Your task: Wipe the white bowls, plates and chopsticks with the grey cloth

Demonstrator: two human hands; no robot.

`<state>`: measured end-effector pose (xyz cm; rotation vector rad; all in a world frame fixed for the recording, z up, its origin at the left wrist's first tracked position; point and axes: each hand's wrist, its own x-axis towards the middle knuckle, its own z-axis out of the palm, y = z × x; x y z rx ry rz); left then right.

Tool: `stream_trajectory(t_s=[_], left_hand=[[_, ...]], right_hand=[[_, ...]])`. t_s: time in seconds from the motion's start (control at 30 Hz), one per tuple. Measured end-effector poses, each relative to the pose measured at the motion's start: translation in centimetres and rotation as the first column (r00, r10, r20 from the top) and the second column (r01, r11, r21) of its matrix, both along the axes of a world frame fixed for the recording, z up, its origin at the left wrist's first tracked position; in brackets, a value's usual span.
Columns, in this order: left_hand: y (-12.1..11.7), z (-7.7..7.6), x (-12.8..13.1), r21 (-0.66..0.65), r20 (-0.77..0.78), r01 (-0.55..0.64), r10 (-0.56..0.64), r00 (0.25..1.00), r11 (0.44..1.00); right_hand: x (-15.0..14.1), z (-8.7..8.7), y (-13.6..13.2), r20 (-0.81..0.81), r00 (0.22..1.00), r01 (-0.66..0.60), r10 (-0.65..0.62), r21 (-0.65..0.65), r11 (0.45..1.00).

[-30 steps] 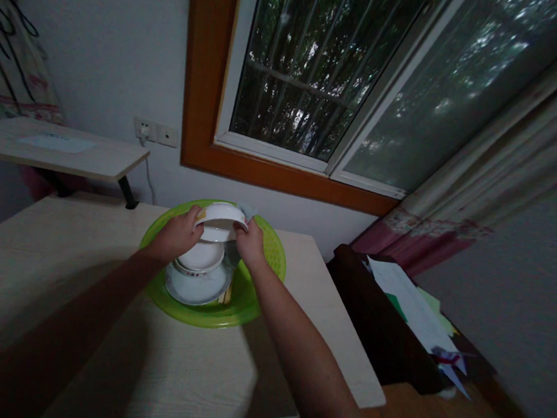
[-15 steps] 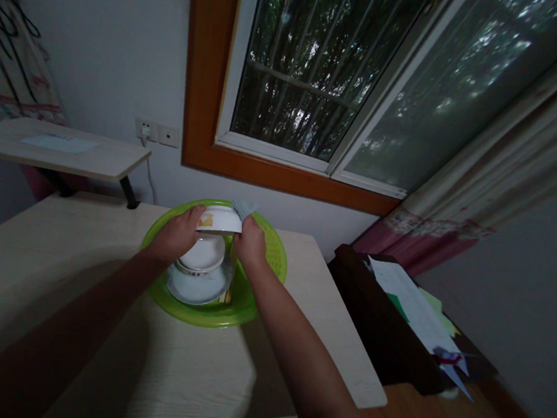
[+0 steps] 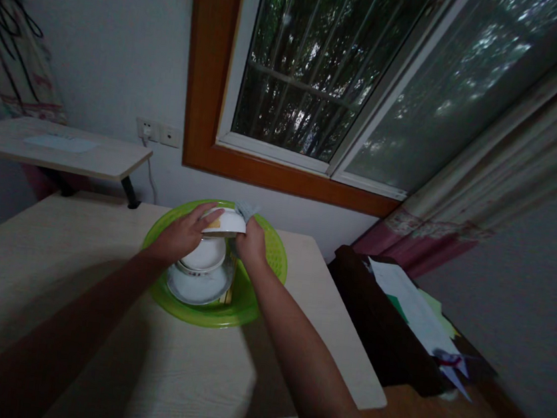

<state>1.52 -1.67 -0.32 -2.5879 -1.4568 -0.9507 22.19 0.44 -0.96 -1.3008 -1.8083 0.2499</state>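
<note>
left hand (image 3: 181,235) has spread its fingers over the tipped bowl (image 3: 230,221), gripping it; right hand (image 3: 253,242) clasps bowl and cloth (image 3: 245,210).

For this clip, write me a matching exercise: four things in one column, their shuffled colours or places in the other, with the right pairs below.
1. Lifted bowl
2. Cloth
3. Basin
4. Raised shelf

A. Bright green
B. Bears a sheet of paper
C. Between left hand and right hand
D. Greyish, bunched at the right hand

Pairs: 1-C, 2-D, 3-A, 4-B
</note>
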Motion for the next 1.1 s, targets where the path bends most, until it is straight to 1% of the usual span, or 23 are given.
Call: stream_trajectory(t_s=[0.1, 0.23, 0.47, 0.83, 0.97, 1.1], left_hand=[[0.13, -0.13, -0.21, 0.001, -0.005, 0.043, -0.043, 0.999, 0.999], [0.03, 0.06, -0.34, 0.002, -0.009, 0.075, -0.075, 0.997, 0.997], [0.13, -0.2, -0.44, 0.018, 0.012, 0.072, -0.072, 0.997, 0.997], [0.34, -0.51, -0.37, 0.021, 0.012, 0.066, -0.066, 0.998, 0.998], [0.45, -0.6, -0.42, -0.002, -0.004, 0.053, -0.053, 0.999, 0.999], [0.45, -0.63, -0.42, -0.018, -0.007, 0.04, -0.04, 0.999, 0.999]], right_hand=[[0.05, -0.23, 0.23, -0.03, 1.0, -0.008, 0.009, 0.01, 1.0], [0.09, -0.57, 0.51, -0.067, 0.998, 0.017, -0.018, -0.018, 1.0], [0.16, -0.65, 0.6, -0.021, 0.997, 0.076, -0.077, -0.05, 0.996], [0.19, -0.4, 0.55, -0.004, 0.997, 0.072, -0.073, -0.064, 0.995], [0.2, -0.29, 0.42, 0.009, 0.997, 0.072, -0.072, -0.065, 0.995], [0.23, -0.11, 0.22, 0.013, 0.999, 0.045, -0.044, -0.044, 0.998]])
